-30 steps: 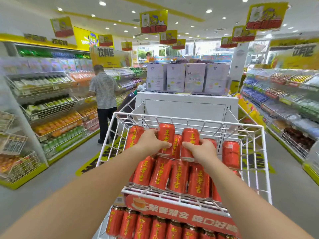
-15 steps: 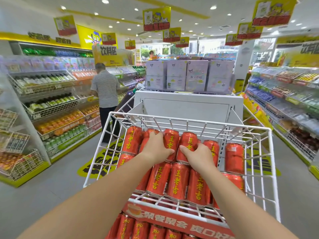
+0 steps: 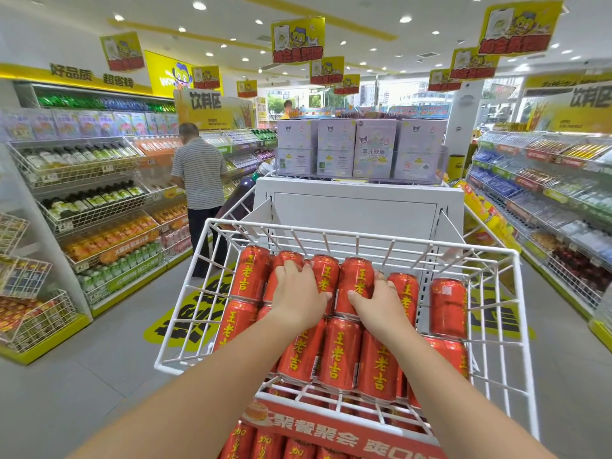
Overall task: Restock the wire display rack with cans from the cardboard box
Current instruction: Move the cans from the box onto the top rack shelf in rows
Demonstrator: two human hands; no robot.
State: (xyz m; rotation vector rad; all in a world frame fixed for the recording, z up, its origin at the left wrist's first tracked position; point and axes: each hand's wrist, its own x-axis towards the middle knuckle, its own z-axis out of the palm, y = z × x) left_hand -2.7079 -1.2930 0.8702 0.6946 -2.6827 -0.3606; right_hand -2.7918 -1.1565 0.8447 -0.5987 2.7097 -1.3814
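Note:
A white wire display rack stands right in front of me, its top basket holding red cans with yellow characters in two lying rows. My left hand is closed over a red can in the back row. My right hand grips the neighbouring red can from its near end. A single can stands upright at the basket's right side. More red cans fill the tier below a red sign strip. The cardboard box is out of view.
A white display unit topped with purple boxes stands behind the rack. A person in a striped shirt faces the drink shelves on the left. More shelves line the right aisle.
Both hands have pushed their cans down and back into the rear row of the basket. My view has come closer to the rack.

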